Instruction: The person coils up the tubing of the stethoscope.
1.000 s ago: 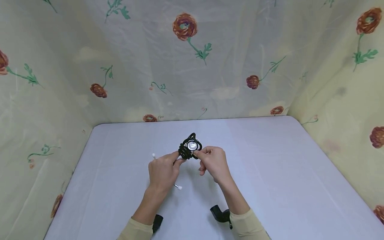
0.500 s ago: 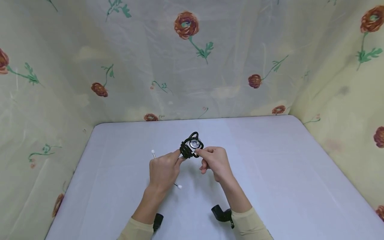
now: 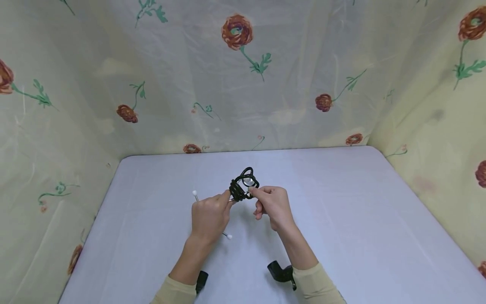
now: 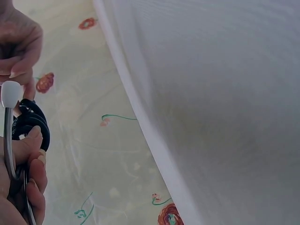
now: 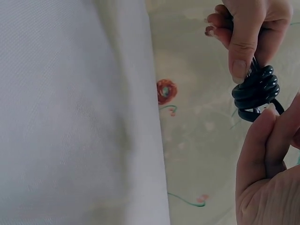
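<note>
A stethoscope [image 3: 238, 191], its black tubing wound into a tight coil, is held above the table in the head view. My left hand [image 3: 210, 217] grips its metal ear tubes, and white ear tips [image 3: 195, 193] stick out on both sides of the fist. With thumb and finger my right hand [image 3: 274, 207] pinches the stethoscope close to the silver chest piece [image 3: 249, 182], which is partly covered by a tubing loop. The right wrist view shows the coil [image 5: 258, 91] between both hands. In the left wrist view an ear tip [image 4: 10, 94] stands near the left thumb.
A white cloth covers the table [image 3: 360, 211]. Flower-printed curtains [image 3: 281, 76] rise behind it and at both sides. Black curved objects [image 3: 280, 271] show beside the two forearms near the front.
The chest piece has tilted, so less of its silver face shows to the head camera. Both hands keep their hold and have shifted slightly right in the head view.
</note>
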A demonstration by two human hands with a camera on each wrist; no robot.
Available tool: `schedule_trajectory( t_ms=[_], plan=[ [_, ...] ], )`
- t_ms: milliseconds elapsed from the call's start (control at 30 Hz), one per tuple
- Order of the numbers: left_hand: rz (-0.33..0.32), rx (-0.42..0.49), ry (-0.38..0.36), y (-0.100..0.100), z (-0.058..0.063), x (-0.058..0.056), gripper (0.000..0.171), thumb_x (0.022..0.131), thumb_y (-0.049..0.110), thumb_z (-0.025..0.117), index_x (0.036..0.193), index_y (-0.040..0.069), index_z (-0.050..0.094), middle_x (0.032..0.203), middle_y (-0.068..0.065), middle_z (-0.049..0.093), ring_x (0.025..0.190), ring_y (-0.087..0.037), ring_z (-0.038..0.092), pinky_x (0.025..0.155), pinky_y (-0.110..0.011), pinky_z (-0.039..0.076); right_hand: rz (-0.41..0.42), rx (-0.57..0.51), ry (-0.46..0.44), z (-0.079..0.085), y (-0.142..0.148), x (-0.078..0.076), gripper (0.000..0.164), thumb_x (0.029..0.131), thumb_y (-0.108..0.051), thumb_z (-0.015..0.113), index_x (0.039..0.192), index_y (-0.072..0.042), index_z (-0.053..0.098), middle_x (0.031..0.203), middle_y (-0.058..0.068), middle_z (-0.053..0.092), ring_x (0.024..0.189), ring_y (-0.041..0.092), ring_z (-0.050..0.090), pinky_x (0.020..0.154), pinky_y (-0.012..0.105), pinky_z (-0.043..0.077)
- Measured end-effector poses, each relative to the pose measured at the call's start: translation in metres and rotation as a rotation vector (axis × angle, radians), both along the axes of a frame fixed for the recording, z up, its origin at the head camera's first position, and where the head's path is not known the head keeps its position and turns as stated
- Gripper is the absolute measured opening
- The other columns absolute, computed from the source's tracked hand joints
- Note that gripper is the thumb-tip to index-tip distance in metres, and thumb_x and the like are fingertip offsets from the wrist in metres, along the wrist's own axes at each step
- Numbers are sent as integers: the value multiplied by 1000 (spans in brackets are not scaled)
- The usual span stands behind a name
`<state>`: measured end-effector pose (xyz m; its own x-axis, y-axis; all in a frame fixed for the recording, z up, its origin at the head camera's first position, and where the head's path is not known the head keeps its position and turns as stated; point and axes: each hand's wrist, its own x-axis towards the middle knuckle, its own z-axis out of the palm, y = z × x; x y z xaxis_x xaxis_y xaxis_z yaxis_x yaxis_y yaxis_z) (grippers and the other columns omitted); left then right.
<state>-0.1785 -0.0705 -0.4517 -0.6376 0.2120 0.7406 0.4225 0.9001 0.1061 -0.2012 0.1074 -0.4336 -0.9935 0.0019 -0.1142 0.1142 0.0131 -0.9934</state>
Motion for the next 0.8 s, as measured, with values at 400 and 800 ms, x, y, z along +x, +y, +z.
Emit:
schedule_trajectory(
  t_ms=[400,800],
  plan=[
    [0,-31,-42,0,-2,-1,19,80,25,83,86,12,71,59,2,69,43,-10,59,38,-25,35,-13,56,0,-2,-2,1,30,91,-19,70,75,5,63,42,-3,47,31,9,47,38,27,46],
    [-29,14,-83,-2,-5,-2,18,81,30,82,85,15,73,58,4,68,44,-8,57,39,-22,30,-71,132,125,-8,-9,3,33,92,-21,69,67,-1,58,42,1,48,29,13,45,34,33,45]
  ],
)
